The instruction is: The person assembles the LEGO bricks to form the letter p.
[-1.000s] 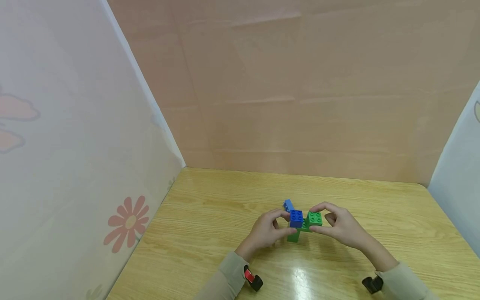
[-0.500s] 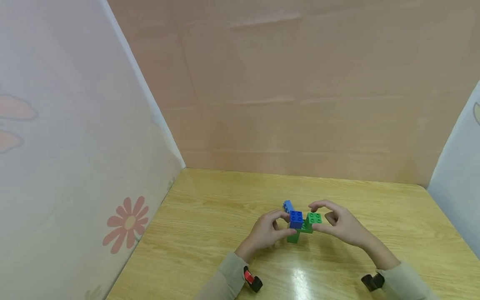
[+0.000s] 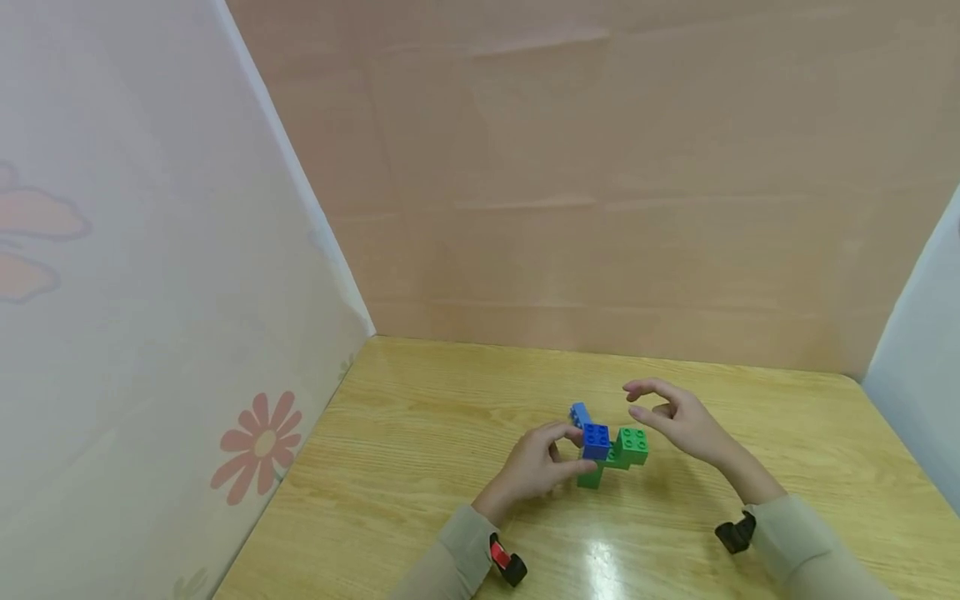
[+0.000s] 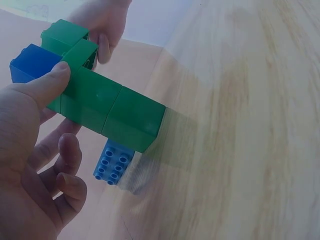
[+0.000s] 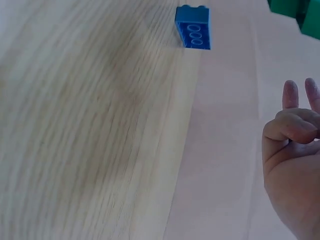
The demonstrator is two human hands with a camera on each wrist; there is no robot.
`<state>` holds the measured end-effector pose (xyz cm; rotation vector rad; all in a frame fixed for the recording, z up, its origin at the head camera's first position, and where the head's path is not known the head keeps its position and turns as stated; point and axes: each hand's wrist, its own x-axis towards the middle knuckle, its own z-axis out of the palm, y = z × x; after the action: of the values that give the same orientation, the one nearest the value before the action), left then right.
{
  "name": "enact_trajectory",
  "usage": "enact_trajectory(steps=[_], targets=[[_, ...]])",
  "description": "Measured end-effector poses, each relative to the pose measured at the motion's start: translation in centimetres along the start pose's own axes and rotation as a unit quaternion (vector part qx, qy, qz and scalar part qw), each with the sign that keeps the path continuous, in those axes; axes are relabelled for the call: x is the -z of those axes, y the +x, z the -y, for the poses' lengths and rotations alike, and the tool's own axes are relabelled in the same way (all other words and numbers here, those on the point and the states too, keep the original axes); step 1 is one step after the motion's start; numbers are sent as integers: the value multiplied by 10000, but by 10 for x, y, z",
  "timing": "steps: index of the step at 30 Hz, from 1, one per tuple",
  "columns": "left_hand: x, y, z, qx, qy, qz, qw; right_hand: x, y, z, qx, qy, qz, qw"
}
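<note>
A small build of green bricks (image 3: 633, 446) with a dark blue brick (image 3: 596, 441) on top stands on the table. My left hand (image 3: 534, 463) pinches it at the blue brick between thumb and forefinger. In the left wrist view the thumb presses where the blue brick (image 4: 35, 62) meets the green column (image 4: 95, 100). My right hand (image 3: 688, 425) hovers behind and right of the build, fingers relaxed, touching nothing. A lighter blue brick (image 3: 579, 415) lies on its side just behind the build; its hollow underside faces the right wrist view.
The wooden table (image 3: 450, 400) is bounded by a tan back panel (image 3: 600, 250) and pale side panels, the left one (image 3: 150, 292) printed with flowers. Dark straps (image 3: 512, 567) sit at both wrists.
My right hand has let go of the green brick and moved back, away from the build. My left hand keeps its pinch in nearly the same place.
</note>
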<state>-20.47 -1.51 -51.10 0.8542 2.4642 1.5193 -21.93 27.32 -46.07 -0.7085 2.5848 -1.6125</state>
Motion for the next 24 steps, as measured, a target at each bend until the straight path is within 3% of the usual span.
enact_trajectory(steps=[4, 10, 24], targets=[[0, 0, -1, -38, 28, 5, 10000, 2, 12, -9, -304, -220, 110, 9992], [2, 1, -5, -17, 17, 18, 10000, -2, 31, -17, -408, -593, 446, 9964], [3, -1, -4, -12, -155, 51, 9999, -24, 58, -35, -986, -298, 1301, 9861]])
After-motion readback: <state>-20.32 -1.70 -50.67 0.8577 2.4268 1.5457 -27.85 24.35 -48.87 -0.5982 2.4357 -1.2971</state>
